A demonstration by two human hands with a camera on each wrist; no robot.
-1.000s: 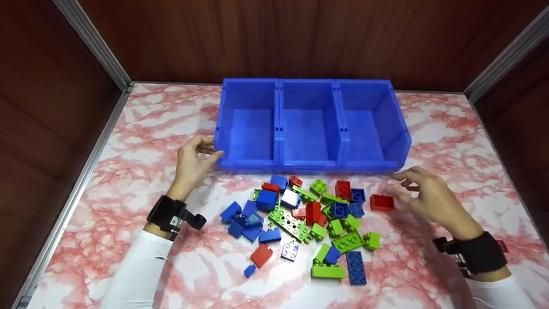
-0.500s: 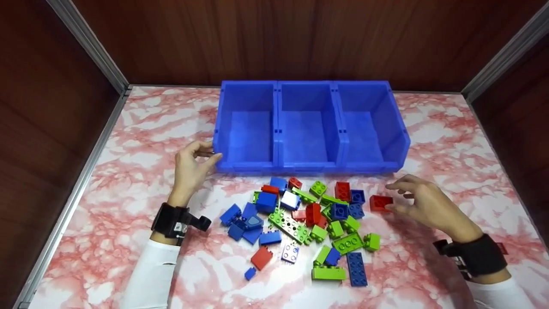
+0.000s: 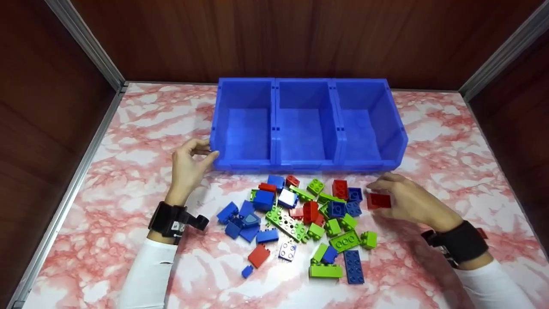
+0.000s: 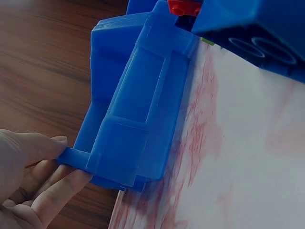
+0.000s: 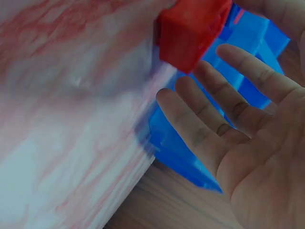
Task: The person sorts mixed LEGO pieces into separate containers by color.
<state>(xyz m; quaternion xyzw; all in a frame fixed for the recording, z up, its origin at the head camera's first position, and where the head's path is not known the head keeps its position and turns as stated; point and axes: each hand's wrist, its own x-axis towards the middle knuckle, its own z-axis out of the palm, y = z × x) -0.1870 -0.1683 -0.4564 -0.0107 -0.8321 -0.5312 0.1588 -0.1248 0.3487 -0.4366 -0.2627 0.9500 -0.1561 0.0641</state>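
Note:
My left hand (image 3: pixel 188 167) pinches the front left corner of a blue three-compartment storage bin (image 3: pixel 306 164); in the left wrist view its thumb and fingers (image 4: pixel 64 191) lie on either side of the bin's wall. At the right of a loose brick pile, my right hand (image 3: pixel 409 199) reaches around a red toy building brick (image 3: pixel 379 201), its thumb on the near side and fingers on the far side. In the right wrist view the fingers (image 5: pixel 188 114) are spread and fairly straight, with the red brick (image 5: pixel 188 36) just beyond their tips.
Several blue, green, red and white bricks lie heaped in front of the bin, among them a long green brick (image 3: pixel 286 224) and a flat blue one (image 3: pixel 354 267). The marbled tabletop (image 3: pixel 141 124) is bounded by dark wood panels (image 3: pixel 300 38) at the back and sides.
My right hand has moved left from beside the red brick to around it. The left hand has kept its hold on the bin's corner.

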